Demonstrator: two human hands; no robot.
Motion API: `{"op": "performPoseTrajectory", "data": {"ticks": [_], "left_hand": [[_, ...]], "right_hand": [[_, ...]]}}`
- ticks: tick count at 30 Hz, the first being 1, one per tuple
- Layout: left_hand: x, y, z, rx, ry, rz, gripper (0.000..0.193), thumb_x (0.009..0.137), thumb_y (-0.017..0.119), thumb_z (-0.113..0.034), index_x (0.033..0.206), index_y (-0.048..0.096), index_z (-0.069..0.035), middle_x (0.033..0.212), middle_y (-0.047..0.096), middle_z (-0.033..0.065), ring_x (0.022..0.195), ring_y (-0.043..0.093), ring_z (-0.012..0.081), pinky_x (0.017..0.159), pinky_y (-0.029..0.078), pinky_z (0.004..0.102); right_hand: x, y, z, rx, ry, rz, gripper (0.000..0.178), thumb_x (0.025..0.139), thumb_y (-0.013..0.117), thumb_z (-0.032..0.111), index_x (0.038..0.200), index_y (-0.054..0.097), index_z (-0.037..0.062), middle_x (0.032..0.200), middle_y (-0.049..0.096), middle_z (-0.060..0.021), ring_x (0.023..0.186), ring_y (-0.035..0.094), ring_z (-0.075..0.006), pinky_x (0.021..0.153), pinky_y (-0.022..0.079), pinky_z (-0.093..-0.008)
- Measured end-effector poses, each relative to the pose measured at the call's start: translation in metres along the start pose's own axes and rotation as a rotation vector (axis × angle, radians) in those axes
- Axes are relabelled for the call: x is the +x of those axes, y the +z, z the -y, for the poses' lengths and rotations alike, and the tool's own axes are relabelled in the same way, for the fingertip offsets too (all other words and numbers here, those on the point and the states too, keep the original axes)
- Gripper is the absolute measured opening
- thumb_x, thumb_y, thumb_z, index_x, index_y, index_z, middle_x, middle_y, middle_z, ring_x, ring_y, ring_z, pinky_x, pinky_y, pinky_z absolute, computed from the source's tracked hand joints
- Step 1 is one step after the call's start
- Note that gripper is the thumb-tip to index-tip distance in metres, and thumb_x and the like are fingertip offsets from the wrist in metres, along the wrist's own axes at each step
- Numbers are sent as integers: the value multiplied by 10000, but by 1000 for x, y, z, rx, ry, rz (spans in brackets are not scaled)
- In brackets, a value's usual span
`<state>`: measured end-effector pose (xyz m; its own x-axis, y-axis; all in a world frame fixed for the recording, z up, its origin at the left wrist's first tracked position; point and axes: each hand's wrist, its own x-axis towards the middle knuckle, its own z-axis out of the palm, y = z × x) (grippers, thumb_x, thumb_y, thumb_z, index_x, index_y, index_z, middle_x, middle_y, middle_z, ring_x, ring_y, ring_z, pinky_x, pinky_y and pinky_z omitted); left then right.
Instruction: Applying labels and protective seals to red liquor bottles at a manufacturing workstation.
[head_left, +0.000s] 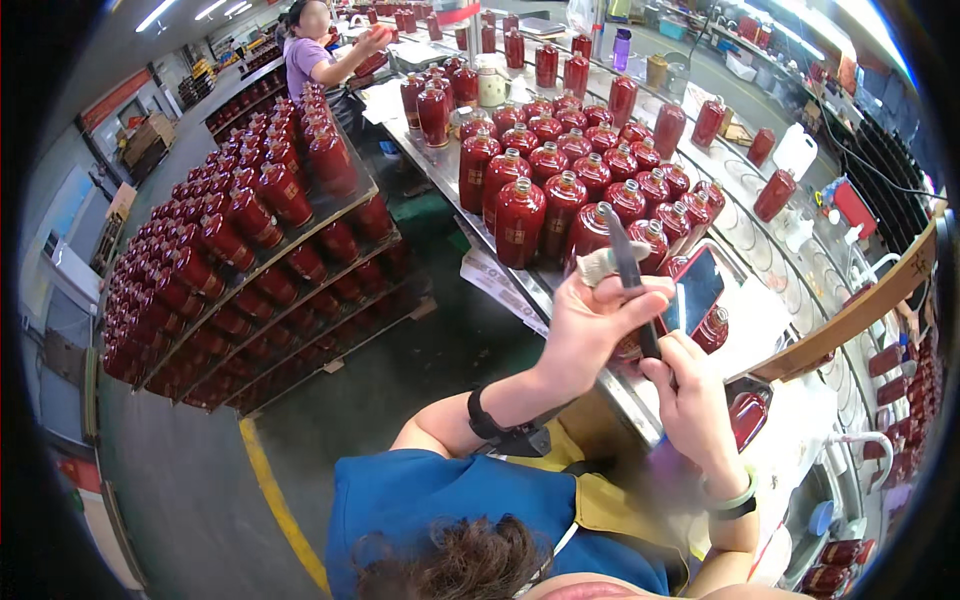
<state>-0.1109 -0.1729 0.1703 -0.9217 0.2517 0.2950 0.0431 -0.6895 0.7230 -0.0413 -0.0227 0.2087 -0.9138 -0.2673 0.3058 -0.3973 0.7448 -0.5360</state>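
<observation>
In front of me, over the table's near edge, both my hands are on one narrow knife-like tool (628, 262) with a grey blade end and a dark handle. The blade end points up and away. My left hand (585, 340) pinches its middle between thumb and fingers; a pale wrap (600, 264) covers one finger. Lower down, my right hand (688, 385) closes round the handle. Just beyond, red glass bottles (517, 225) with clear necks stand upright in a tight group. A phone (697, 288) with a dark screen is right of the tool, close to several bottles.
A multi-level rack (300, 235) packed with red bottles stands on the left. A curved conveyor (770, 245) carrying spaced bottles runs along the right. Across the table a person in a purple shirt (308, 62) reaches out an arm. A white jug (796, 152) stands at the right.
</observation>
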Motion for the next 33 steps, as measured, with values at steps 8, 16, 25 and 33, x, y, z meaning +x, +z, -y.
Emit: {"op": "performPoseTrajectory", "data": {"ticks": [8, 16, 25, 33], "left_hand": [[-6, -19, -18, -7, -41, -65, 482, 893, 657, 38, 1351, 510, 5, 1162, 687, 155, 1136, 638, 206, 1036, 465, 337], [71, -131, -75, -101, 284, -391, 532, 958, 628, -154, 1427, 403, -40, 1299, 586, 124, 1214, 572, 265, 1050, 455, 394], [233, -394, -146, -421, 351, -838, 756, 979, 489, -518, 1531, 160, -119, 1601, 170, 100, 1428, 271, 384, 1123, 340, 542], [303, -469, -149, 716, 731, -742, 632, 859, 710, -31, 1376, 354, 43, 1271, 539, 161, 1119, 596, 210, 953, 535, 343]], "right_hand": [[-2, 6, -5, -59, -65, -55, 128, 843, 664, 58, 905, 571, -3, 831, 555, -162, 756, 582, -387, 625, 455, -441], [-6, -11, -14, 8, 157, -47, 83, 853, 635, 29, 900, 589, -21, 798, 530, -160, 685, 524, -354, 629, 423, -406], [-64, -40, -41, 152, 494, -435, 179, 1000, 505, 108, 874, 565, -4, 732, 467, 13, 675, 407, -63, 591, 312, -235], [-123, -65, -53, -4, 684, -585, 278, 1062, 451, 235, 853, 521, 66, 723, 432, 58, 634, 318, -25, 560, 246, -219]]}}
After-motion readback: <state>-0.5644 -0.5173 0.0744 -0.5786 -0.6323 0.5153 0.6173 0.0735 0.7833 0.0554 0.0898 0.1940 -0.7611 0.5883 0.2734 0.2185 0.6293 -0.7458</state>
